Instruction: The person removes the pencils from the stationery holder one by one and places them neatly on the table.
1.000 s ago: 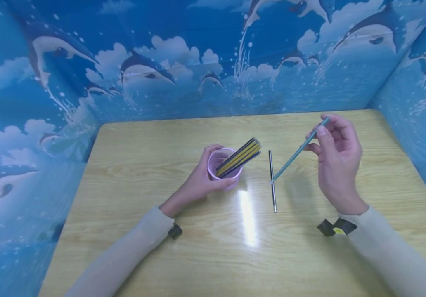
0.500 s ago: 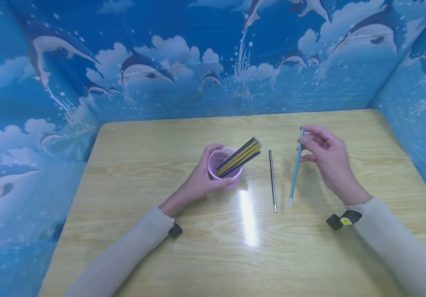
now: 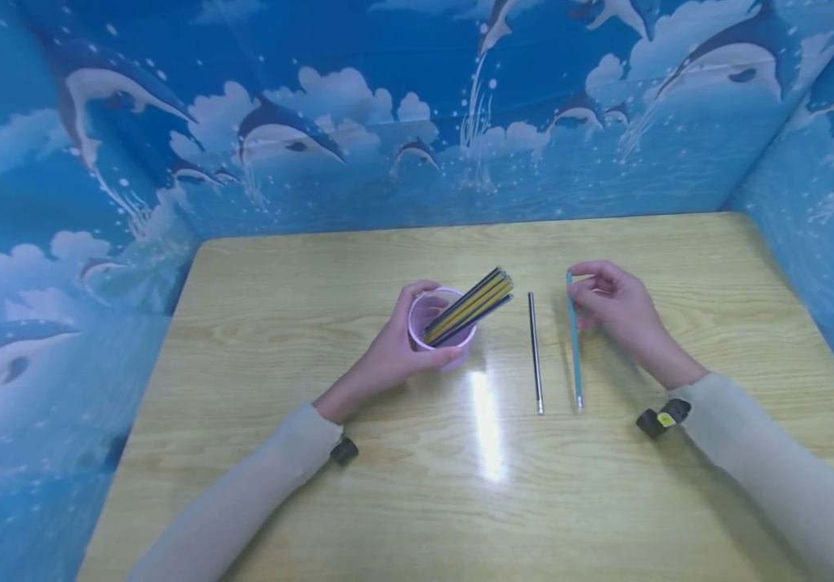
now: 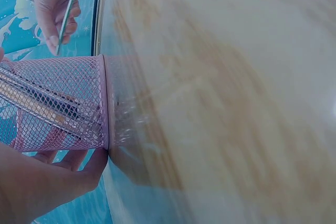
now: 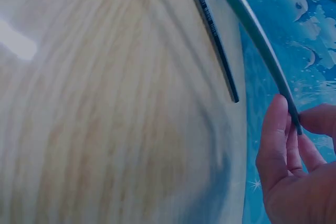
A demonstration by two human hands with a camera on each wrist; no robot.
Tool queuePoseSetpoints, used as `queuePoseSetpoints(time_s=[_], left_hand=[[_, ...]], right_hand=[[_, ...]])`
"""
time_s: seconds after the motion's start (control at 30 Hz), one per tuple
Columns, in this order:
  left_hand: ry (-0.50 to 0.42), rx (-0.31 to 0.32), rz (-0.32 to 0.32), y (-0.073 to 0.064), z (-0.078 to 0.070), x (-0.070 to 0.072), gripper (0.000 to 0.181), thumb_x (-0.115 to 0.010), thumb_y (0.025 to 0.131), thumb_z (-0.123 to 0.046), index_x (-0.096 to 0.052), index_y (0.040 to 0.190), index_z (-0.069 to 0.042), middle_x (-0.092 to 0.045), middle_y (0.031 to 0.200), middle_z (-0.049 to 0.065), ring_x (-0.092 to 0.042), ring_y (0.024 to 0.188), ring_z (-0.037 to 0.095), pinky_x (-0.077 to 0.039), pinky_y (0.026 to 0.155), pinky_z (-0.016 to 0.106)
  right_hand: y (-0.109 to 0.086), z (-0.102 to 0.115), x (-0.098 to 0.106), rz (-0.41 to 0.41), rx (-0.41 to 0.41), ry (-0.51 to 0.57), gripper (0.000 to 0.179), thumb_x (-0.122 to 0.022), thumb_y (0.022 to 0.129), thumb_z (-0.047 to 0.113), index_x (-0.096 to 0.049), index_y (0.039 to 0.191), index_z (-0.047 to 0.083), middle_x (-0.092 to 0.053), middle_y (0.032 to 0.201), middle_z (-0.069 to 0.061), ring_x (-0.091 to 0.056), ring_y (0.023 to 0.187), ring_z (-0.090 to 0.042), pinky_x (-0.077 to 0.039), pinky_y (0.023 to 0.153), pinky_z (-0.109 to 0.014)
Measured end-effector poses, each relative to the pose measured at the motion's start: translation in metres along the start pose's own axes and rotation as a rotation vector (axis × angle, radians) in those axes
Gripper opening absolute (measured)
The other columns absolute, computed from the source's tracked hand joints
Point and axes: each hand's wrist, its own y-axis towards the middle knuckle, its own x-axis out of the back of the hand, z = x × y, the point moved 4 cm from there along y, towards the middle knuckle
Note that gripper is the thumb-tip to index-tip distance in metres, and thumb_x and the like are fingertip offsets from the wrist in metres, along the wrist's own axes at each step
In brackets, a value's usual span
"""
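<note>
My left hand (image 3: 397,347) grips a pink mesh pencil cup (image 4: 58,69) that stands on the table, fingers and thumb wrapped around its side. Several dark and yellow striped pencils (image 3: 469,309) lean out of the cup toward the right. Between thumb and fingertips, my right hand (image 3: 617,307) pinches a teal pencil (image 3: 574,347) near its far end. In the right wrist view the teal pencil is held above the tabletop, apart from it. A single dark pencil (image 3: 536,353) lies on the table between the cup and the teal pencil, roughly parallel to the latter.
The light wood table (image 3: 417,501) has a glossy top with a bright reflection below the cup. Blue dolphin-printed cloth (image 3: 359,121) encloses the table at the back and both sides.
My right hand has moved left and lower, and the teal pencil has swung from a slant to nearly parallel with the dark pencil. My left hand and the cup have stayed put.
</note>
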Motion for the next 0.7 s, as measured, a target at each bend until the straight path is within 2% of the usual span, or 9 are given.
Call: queuePoseSetpoints(time_s=[0.13,0.23,0.33,0.5,0.7], left_hand=[[-0.002,-0.001,0.004,0.001,0.0,-0.001,0.1,-0.093,0.087,-0.013,-0.031,0.165,-0.019,-0.054,0.15,0.006,-0.059,0.136,0.028,-0.054,0.111,0.041],[0.005,0.002,0.004,0.0,0.0,-0.001,0.1,-0.093,0.087,-0.014,-0.031,0.165,-0.02,-0.054,0.151,0.006,-0.058,0.136,0.028,-0.053,0.113,0.04],[0.001,0.002,0.007,0.0,-0.001,-0.001,0.1,-0.093,0.087,-0.014,-0.031,0.165,-0.02,-0.054,0.151,0.007,-0.058,0.136,0.028,-0.053,0.113,0.041],[-0.009,0.0,0.007,0.0,-0.001,0.0,0.098,-0.093,0.088,-0.014,-0.032,0.165,-0.02,-0.054,0.15,0.007,-0.059,0.136,0.028,-0.054,0.112,0.041],[-0.02,-0.011,0.012,0.0,-0.001,0.0,0.095,-0.092,0.089,-0.012,-0.034,0.163,-0.023,-0.054,0.15,0.009,-0.059,0.136,0.031,-0.053,0.113,0.042]], right_hand=[[0.007,-0.009,-0.001,0.018,-0.042,-0.142,0.043,-0.067,0.108,0.009,-0.055,0.147,-0.007,-0.067,0.11,-0.011,-0.069,0.084,-0.009,-0.068,0.073,-0.037],[0.01,-0.012,-0.003,0.034,-0.074,-0.229,0.044,-0.067,0.109,0.011,-0.055,0.147,-0.007,-0.065,0.113,-0.017,-0.069,0.084,-0.01,-0.068,0.074,-0.036],[0.011,-0.012,-0.007,0.053,-0.1,-0.288,0.043,-0.067,0.109,0.012,-0.055,0.146,-0.008,-0.064,0.115,-0.021,-0.069,0.084,-0.014,-0.068,0.074,-0.036],[0.014,-0.011,-0.012,0.085,-0.131,-0.372,0.043,-0.069,0.107,0.013,-0.056,0.143,-0.007,-0.065,0.115,-0.02,-0.07,0.087,-0.02,-0.068,0.074,-0.034],[0.016,-0.008,-0.017,0.084,-0.12,-0.46,0.039,-0.068,0.104,0.01,-0.06,0.138,-0.007,-0.067,0.114,-0.021,-0.071,0.089,-0.027,-0.067,0.073,-0.032]])
